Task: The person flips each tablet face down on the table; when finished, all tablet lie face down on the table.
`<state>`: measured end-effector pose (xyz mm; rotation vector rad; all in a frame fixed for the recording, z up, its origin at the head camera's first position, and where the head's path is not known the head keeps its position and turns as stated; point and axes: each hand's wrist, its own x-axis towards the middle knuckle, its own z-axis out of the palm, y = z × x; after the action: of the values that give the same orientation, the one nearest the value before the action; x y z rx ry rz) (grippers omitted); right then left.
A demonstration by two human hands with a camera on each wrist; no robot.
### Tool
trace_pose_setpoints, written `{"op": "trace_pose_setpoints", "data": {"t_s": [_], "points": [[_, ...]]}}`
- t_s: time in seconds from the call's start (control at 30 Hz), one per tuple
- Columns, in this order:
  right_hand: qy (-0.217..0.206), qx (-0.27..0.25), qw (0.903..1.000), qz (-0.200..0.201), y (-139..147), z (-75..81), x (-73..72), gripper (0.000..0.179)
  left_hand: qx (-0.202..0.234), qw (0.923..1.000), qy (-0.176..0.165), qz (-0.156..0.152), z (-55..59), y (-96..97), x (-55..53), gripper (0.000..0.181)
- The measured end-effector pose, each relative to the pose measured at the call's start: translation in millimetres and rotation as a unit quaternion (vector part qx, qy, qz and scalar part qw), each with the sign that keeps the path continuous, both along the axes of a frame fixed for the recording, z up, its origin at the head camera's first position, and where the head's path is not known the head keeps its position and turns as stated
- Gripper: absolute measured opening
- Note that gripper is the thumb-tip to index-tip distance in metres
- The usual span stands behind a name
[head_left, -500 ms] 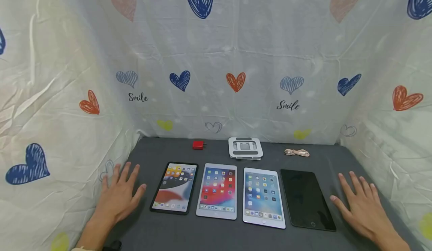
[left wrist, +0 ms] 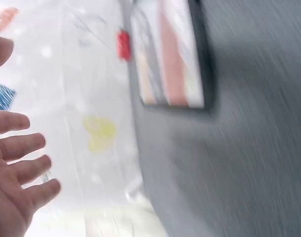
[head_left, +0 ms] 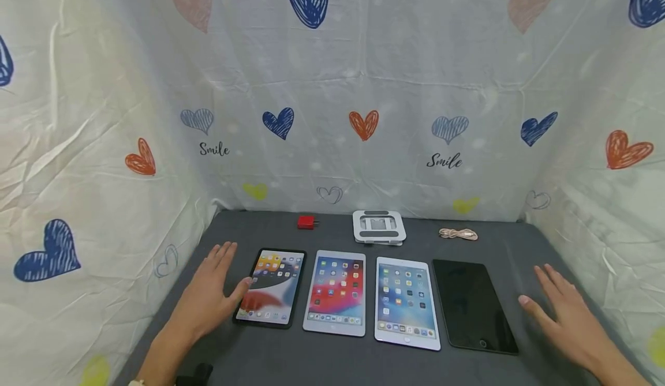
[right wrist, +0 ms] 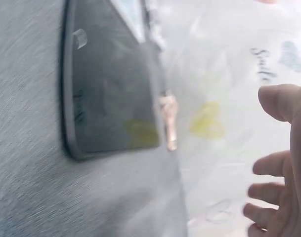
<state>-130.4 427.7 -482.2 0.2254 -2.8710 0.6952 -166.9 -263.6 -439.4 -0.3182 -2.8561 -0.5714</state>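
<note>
Four tablets lie side by side on the dark grey cloth in the head view. Leftmost is a black-framed tablet with a lit screen. Beside it lie a white tablet with a red and blue screen and a white tablet with a pale blue screen. At the right end is a black tablet, its screen dark. My left hand, fingers extended and holding nothing, overlaps the black-framed tablet's left edge with its thumb. To the right of the dark tablet, my right hand is also empty, fingers extended.
Along the back of the table lie a red plug adapter, a folded white and grey stand and a bundled light pink cable. A white curtain printed with hearts encloses the back and both sides. Both wrist views are blurred.
My left hand has moved right, toward the black-framed tablet, with its fingers closer together. My right hand has shifted slightly right and turned, its fingers drawn together. The tablets have stayed in place.
</note>
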Motion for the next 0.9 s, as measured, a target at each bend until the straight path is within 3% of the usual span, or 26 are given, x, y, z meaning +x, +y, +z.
{"op": "trace_pose_setpoints", "data": {"t_s": [0.27,0.43,0.6,0.67,0.8,0.9], "points": [[-0.072,-0.047,0.9961,-0.019,-4.2,36.2,1.1,0.078,0.115,0.9911,-0.014,-0.066,6.0,50.9,-7.8,0.082],[-0.124,-0.02,0.9897,-0.069,-7.2,59.2,-5.3,0.09,0.152,0.9843,-0.016,-0.089,9.8,84.6,-16.3,0.073],[-0.154,-0.047,0.9834,-0.084,-9.3,73.2,-9.4,0.098,0.188,0.9757,-0.024,-0.11,14.0,120.8,-22.8,0.066],[-0.163,-0.059,0.9816,-0.08,-9.3,75.5,-10.5,0.097,0.22,0.9669,-0.051,-0.12,14.8,135.2,-25.0,0.065],[-0.182,-0.076,0.9782,-0.065,-8.2,76.1,-13.6,0.091,0.301,0.9348,-0.123,-0.143,12.9,163.1,-29.3,0.061],[-0.196,-0.092,0.975,-0.051,-5.9,73.6,-15.8,0.086,0.338,0.9143,-0.153,-0.163,9.1,183.0,-32.4,0.06]]}}
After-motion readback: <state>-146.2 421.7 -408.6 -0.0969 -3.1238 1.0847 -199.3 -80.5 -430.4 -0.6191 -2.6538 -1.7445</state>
